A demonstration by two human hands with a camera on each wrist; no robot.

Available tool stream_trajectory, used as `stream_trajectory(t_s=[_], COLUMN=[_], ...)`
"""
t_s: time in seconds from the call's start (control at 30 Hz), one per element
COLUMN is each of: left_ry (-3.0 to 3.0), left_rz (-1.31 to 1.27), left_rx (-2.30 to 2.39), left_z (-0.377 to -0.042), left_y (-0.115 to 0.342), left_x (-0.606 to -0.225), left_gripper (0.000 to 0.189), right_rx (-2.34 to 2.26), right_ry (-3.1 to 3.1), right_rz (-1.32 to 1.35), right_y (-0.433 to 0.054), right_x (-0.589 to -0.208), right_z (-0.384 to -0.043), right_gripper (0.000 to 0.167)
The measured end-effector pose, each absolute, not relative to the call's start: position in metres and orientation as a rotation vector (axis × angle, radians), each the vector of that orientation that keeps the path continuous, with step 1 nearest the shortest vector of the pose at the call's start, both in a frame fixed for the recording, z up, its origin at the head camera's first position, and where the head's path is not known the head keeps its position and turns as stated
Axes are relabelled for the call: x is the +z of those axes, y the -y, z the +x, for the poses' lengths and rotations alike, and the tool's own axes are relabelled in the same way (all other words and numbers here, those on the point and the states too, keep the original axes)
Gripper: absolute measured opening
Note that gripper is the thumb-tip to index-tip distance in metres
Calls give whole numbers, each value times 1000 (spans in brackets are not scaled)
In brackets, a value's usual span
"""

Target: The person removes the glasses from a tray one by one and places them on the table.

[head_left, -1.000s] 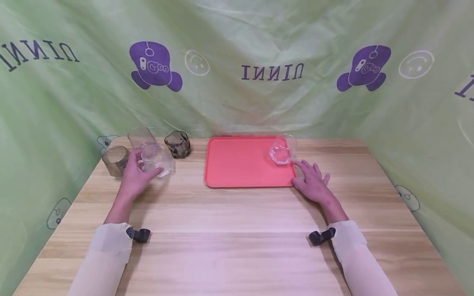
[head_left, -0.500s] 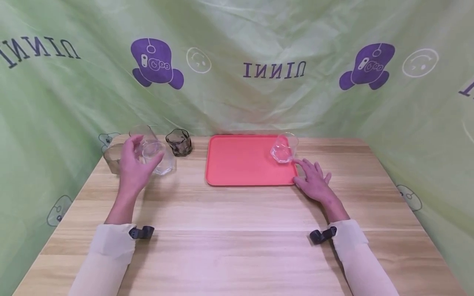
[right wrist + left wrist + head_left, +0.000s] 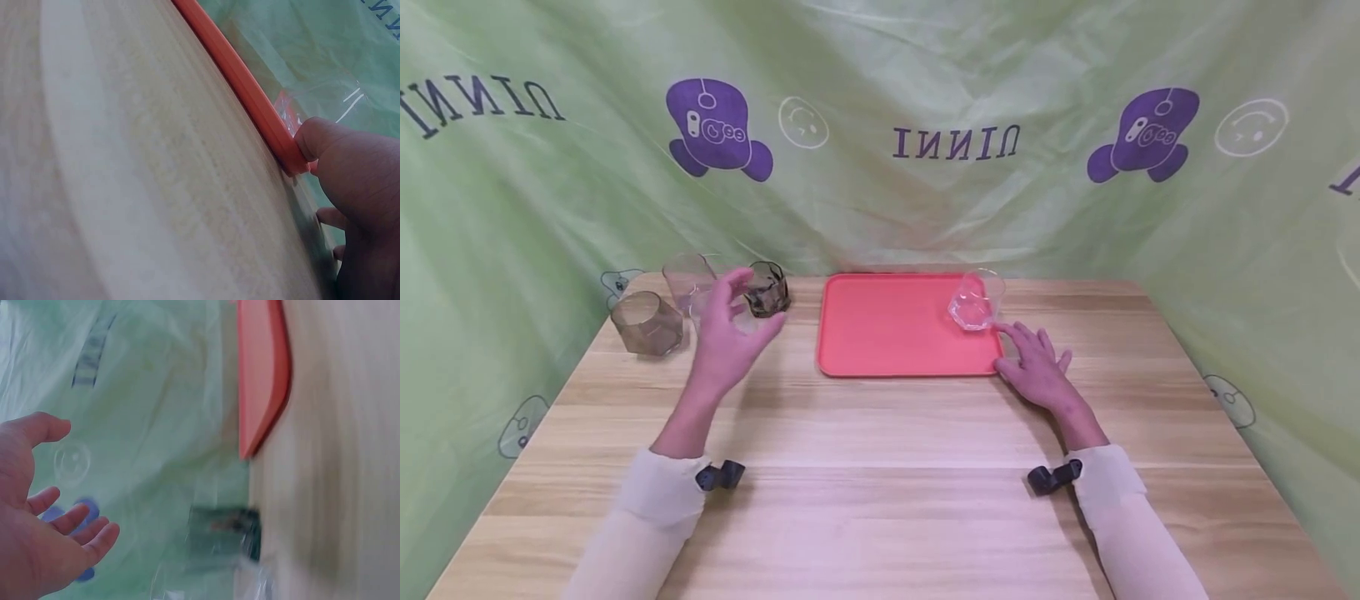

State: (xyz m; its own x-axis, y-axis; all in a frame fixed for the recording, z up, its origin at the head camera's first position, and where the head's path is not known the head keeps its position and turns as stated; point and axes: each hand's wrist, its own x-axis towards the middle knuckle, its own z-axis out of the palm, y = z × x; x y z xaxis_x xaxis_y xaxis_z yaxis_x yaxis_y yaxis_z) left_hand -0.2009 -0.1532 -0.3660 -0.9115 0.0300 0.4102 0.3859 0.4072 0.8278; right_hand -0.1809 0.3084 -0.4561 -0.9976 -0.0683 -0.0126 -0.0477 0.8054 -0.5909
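Note:
My left hand (image 3: 730, 333) holds nothing, its thumb and fingers spread in the air over the table. In the head view it partly covers a clear glass (image 3: 745, 322) and stands just in front of a dark grey glass (image 3: 768, 292). The left wrist view shows that dark glass (image 3: 224, 531) apart from the hand (image 3: 50, 519). At the near right corner of the red tray (image 3: 895, 333), my right hand (image 3: 1036, 371) rests with thumb and forefinger on the rim; the other fingers are spread. A clear faceted glass (image 3: 973, 304) stands on the tray's right side, close to the forefinger.
A brownish smoky glass (image 3: 647, 327) stands at the table's left edge. Behind it is a pale pinkish glass (image 3: 688, 283). A green printed cloth (image 3: 880, 217) hangs behind the wooden table (image 3: 880, 483).
My left hand has let go of the clear glass, lifted, and moved right towards the dark grey glass. My right hand and the tray have kept their places.

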Motion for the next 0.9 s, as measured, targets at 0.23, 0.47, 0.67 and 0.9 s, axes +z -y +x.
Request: stream_trajectory(t_s=[0.23, 0.47, 0.67, 0.9], left_ry=[2413, 2490, 2549, 2655], left_rz=[-501, -570, -607, -645], left_rx=[-1558, -1602, -1709, -1691], left_z=[-203, -209, -211, -222], left_y=[116, 74, 33, -18], left_x=[-380, -395, -405, -404], left_gripper=[76, 77, 75, 81], right_rx=[-959, -950, -947, -961], right_ry=[-2953, -2946, -2959, -2956], right_rz=[-83, -92, -98, -96], right_y=[-307, -308, -309, -308], right_x=[-459, -459, -457, -454], right_z=[-180, -181, -181, -181], right_gripper=[64, 65, 65, 64])
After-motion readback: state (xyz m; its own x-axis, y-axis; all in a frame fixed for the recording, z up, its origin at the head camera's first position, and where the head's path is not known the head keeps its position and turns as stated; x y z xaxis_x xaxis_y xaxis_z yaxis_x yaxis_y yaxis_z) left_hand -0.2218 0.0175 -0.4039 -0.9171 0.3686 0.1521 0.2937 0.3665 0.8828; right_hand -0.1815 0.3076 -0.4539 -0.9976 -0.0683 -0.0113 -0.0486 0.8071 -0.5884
